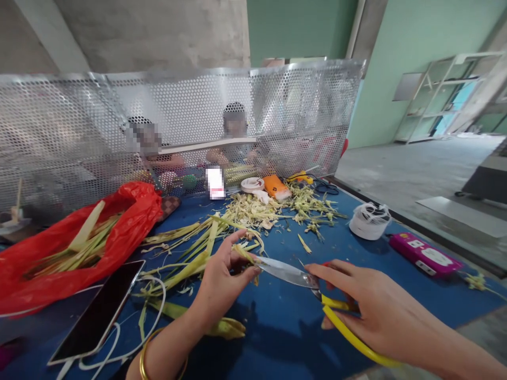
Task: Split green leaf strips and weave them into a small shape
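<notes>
Between the thumb and fingers of my left hand [227, 272] is a small piece of yellow-green leaf [244, 255]. My right hand [366, 298] is wrapped round the yellow handles of the scissors [291, 274]. The blades point left, and their tips are at the leaf piece beside my left fingertips. Under and behind my left hand, long green leaf strips [190, 266] lie on the blue table [285, 338]. A heap of pale trimmings [253, 211] is beyond my hands.
Leaves fill a red plastic bag [132, 211] at left. A tablet [99, 311] with a white cable lies nearer. At right are a white roll [370, 220] and a purple pack [425, 254]. A perforated metal screen [186, 105] stands behind, with two people beyond it.
</notes>
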Tool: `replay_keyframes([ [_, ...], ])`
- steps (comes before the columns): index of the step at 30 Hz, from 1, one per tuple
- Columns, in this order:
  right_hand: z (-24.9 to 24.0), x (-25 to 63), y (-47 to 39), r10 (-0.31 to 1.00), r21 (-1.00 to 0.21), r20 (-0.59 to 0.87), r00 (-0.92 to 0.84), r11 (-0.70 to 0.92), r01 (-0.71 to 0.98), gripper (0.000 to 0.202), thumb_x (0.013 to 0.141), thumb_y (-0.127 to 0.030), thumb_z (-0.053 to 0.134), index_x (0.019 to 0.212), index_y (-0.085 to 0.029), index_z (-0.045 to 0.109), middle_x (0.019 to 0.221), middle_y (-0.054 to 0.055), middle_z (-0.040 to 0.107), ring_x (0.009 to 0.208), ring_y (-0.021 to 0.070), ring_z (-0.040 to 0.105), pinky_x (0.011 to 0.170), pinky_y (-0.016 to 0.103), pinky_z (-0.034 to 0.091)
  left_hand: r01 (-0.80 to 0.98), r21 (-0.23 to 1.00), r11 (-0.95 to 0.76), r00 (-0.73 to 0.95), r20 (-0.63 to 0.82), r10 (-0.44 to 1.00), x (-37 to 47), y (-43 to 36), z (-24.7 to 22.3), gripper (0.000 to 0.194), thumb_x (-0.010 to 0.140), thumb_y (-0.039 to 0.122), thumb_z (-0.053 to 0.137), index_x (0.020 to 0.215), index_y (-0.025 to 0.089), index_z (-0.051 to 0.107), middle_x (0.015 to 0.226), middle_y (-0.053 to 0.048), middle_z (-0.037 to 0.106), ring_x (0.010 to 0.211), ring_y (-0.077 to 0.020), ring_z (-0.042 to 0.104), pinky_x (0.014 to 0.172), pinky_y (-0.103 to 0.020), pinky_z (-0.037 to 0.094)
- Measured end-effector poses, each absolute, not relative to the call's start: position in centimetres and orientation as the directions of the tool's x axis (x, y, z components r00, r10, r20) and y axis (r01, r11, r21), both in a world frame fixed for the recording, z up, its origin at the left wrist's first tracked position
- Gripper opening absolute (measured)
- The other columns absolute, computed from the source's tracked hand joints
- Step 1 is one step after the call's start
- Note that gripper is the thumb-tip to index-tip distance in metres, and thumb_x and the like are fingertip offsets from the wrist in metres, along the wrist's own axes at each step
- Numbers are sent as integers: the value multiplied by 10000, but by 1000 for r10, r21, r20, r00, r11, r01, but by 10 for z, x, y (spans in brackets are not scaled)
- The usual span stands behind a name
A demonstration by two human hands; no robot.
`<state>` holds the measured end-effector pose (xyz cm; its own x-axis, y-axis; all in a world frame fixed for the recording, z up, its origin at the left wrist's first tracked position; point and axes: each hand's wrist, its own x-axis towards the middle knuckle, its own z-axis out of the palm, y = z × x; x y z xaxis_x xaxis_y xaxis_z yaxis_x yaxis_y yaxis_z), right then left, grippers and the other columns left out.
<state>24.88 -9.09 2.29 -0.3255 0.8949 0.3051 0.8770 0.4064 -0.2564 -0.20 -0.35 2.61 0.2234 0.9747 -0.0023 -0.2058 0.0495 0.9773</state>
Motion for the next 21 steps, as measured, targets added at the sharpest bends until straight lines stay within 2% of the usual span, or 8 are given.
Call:
replay_keyframes([
  [3,19,252,-91,893,-210,280,-351,414,886,558,760,-403,673,1292,-304,538,1098,89,680,863,240,687,700,320,561,-160,987,29,259,14,966,-2,-4,26,774,520,-23,764,1238,194,575,696,-10,708,562,-150,649,580,-211,500],
  [6,15,255,-91,891,-171,267,-367,419,892,555,757,-381,679,1288,-311,532,1076,71,696,884,255,685,678,327,561,-92,996,-23,291,49,956,-3,-5,25,835,540,17,771,1315,165,499,717,-29,715,573,-154,646,600,-223,508],
  [12,6,261,-91,878,-157,309,-366,427,891,569,725,-308,699,1271,-342,538,1075,39,705,876,265,687,633,338,566,70,992,-109,336,79,938,-3,-6,26,839,633,112,743,1393,147,391,762,-52,718,599,-158,641,612,-237,507],
  [16,6,261,-92,871,-153,327,-367,432,889,580,709,-343,717,1264,-334,548,1034,39,718,847,275,691,595,342,562,73,990,-122,338,90,937,-2,-7,28,852,634,106,739,1404,145,377,759,-48,721,610,-154,635,610,-228,498],
  [21,8,261,-94,877,-103,314,-365,413,905,563,734,-372,705,1270,-313,542,1062,62,702,847,243,692,631,303,551,84,989,-118,354,82,932,-2,-6,26,898,635,137,752,1429,124,333,756,-57,723,591,-150,625,611,-232,494],
])
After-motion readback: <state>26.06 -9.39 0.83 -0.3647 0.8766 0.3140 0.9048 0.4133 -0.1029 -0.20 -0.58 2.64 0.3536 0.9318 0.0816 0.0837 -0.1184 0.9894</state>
